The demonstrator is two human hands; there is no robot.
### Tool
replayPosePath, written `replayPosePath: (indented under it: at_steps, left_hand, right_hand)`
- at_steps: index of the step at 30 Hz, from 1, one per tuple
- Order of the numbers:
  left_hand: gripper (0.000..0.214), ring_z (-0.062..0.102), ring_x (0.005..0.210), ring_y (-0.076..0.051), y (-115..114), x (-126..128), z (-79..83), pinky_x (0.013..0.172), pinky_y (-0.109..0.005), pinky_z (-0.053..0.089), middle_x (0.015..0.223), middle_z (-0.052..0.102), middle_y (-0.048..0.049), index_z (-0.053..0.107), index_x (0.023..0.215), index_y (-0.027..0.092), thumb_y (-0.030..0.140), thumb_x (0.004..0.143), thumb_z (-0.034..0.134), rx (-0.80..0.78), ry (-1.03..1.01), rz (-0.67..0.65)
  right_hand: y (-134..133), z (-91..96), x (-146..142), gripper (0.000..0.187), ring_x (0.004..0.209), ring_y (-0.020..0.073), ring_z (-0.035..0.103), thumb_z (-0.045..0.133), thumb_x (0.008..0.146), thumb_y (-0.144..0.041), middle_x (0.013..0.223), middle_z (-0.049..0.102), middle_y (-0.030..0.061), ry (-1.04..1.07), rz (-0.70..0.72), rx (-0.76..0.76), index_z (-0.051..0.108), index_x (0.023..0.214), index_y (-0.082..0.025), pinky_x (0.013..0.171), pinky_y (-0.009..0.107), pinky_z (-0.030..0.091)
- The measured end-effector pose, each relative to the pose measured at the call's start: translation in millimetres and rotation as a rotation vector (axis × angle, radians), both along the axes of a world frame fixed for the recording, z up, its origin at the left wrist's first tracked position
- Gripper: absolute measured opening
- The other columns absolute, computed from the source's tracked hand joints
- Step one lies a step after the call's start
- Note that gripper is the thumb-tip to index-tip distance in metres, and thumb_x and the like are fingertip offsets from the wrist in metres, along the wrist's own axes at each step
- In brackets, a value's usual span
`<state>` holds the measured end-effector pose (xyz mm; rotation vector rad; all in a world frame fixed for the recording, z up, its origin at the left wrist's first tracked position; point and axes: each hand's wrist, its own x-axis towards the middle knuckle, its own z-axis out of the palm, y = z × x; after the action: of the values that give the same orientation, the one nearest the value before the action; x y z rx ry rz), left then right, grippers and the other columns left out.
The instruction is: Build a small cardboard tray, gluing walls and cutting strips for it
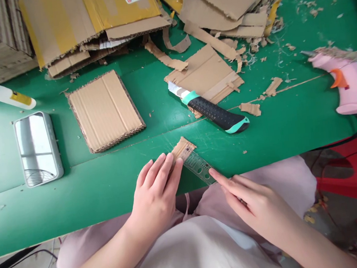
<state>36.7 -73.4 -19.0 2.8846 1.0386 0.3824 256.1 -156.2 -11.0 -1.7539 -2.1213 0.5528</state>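
Near the table's front edge, my left hand [155, 192] holds a small cardboard strip [183, 147] against the green surface, its fingers together and its thumb resting on the piece. A clear template ruler [203, 169] with round cut-outs and printed marks overlaps the strip's end. My right hand [249, 196] grips the ruler's near end, index finger stretched along it and the other fingers curled. Something dark shows under those curled fingers, too hidden to name. Just beyond lies a utility knife [212, 111] with a black and teal handle, its blade over a cardboard sheet [207, 75].
A stack of square cardboard pieces [106, 111] lies left of centre, beside a phone-like device [37, 148] and a white bottle [3, 93]. Cardboard scraps [233, 12] and a taped carton [93, 20] fill the back. A pink glue gun [348, 77] lies at right, its cord trailing over the edge.
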Motion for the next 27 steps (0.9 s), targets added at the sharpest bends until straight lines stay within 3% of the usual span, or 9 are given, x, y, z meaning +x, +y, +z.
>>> replayPosePath:
  at_steps: [18, 22, 27]
  left_hand:
    - [0.046, 0.054, 0.120, -0.024, 0.9, -1.8, 1.5, 0.102, -0.038, 0.039, 0.126, 0.061, -0.0129, 0.054, 0.127, 0.010, 0.003, 0.083, 0.041, -0.008, -0.001, -0.018]
    - [0.041, 0.054, 0.122, -0.023, 15.4, -11.6, 3.3, 0.101, -0.038, 0.041, 0.128, 0.062, -0.0095, 0.053, 0.126, 0.012, 0.006, 0.088, 0.040, -0.050, -0.019, -0.046]
    - [0.037, 0.052, 0.125, -0.022, 34.1, -30.3, 12.8, 0.102, -0.041, 0.045, 0.119, 0.067, -0.0069, 0.057, 0.116, 0.015, 0.000, 0.085, 0.043, -0.052, -0.147, -0.100]
  right_hand:
    - [0.0, -2.4, 2.3, 0.036, 0.053, 0.0096, 0.060, 0.043, 0.094, -0.020, 0.069, 0.062, -0.0001, 0.027, 0.009, 0.013, 0.055, 0.128, -0.014, 0.049, 0.022, 0.048]
    - [-3.1, 2.3, 12.6, 0.044, 0.062, 0.0120, 0.065, 0.044, 0.094, -0.038, 0.078, 0.066, 0.0031, -0.027, 0.088, 0.013, 0.050, 0.130, -0.014, 0.049, 0.022, 0.049]
    - [0.3, 14.8, 28.6, 0.030, 0.054, 0.0092, 0.063, 0.044, 0.095, -0.027, 0.081, 0.071, 0.0030, -0.141, 0.113, 0.175, 0.054, 0.118, -0.011, 0.048, 0.022, 0.047]
